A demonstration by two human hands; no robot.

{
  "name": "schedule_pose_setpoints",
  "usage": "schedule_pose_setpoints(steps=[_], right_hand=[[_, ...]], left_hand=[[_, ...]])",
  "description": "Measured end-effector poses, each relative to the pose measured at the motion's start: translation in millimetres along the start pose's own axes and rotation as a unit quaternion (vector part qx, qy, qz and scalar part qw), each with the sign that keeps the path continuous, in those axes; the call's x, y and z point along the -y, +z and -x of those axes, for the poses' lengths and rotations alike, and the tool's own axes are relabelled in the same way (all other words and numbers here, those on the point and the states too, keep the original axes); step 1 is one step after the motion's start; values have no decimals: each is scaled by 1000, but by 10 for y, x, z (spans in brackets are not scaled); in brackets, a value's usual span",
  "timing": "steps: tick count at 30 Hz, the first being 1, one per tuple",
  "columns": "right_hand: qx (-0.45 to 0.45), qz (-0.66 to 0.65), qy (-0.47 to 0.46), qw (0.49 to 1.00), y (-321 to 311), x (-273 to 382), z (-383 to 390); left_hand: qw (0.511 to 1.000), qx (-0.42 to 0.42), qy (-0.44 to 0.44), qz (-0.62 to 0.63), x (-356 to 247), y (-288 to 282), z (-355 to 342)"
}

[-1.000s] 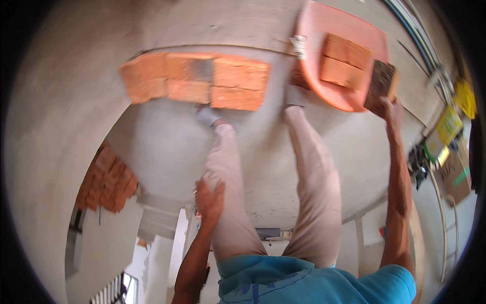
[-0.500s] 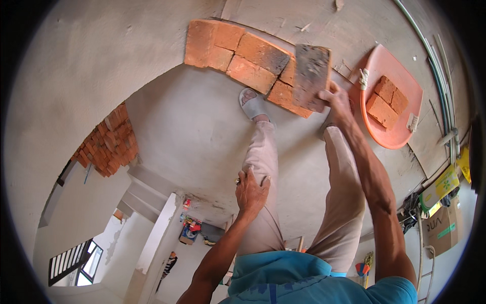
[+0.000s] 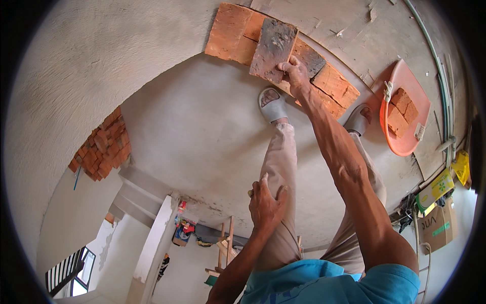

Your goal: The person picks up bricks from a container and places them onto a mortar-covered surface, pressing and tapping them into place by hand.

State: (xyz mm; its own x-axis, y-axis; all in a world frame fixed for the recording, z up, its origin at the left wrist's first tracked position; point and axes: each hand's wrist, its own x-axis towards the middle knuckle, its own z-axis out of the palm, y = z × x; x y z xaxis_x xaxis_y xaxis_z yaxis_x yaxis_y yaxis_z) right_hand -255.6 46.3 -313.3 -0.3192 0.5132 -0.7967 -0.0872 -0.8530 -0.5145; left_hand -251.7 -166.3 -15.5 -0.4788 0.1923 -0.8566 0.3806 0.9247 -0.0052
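Observation:
My right hand (image 3: 294, 72) grips the edge of a dark, blackened brick (image 3: 273, 45), which lies over the left part of a row of orange bricks (image 3: 335, 90); whether it rests on them or hovers is hard to tell. My left hand (image 3: 268, 201) rests against my trousered left leg (image 3: 278, 159), fingers spread, holding nothing. My sandalled left foot (image 3: 273, 105) stands just below the brick row, and my right foot (image 3: 358, 119) is farther right, partly behind my right arm. A pink plastic tub (image 3: 400, 76) with several orange bricks (image 3: 401, 111) sits to the right of the row.
A large brick pile (image 3: 104, 144) lies at lower left, beyond a curved edge, with a railing (image 3: 66, 271) below. Long pipes (image 3: 438, 81) run along the right, near a cardboard box (image 3: 438, 225) and yellow bags (image 3: 460, 167). A wooden ladder-like frame (image 3: 224, 245) shows at bottom centre.
My right hand has carried the dark brick from beside the tub leftward onto or over the row's left part. My left hand stays on my leg. The view has shifted.

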Motion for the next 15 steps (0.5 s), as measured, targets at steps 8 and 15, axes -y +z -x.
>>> schedule_pose_setpoints(steps=[8,15], right_hand=[[-31,-46,-15,998,626,-219,-440],[4,156,-74,985,474,-444,-774]], left_hand=[[999,12,13,32,105,-247,-155],[998,13,42,43,148,-330,-216]])
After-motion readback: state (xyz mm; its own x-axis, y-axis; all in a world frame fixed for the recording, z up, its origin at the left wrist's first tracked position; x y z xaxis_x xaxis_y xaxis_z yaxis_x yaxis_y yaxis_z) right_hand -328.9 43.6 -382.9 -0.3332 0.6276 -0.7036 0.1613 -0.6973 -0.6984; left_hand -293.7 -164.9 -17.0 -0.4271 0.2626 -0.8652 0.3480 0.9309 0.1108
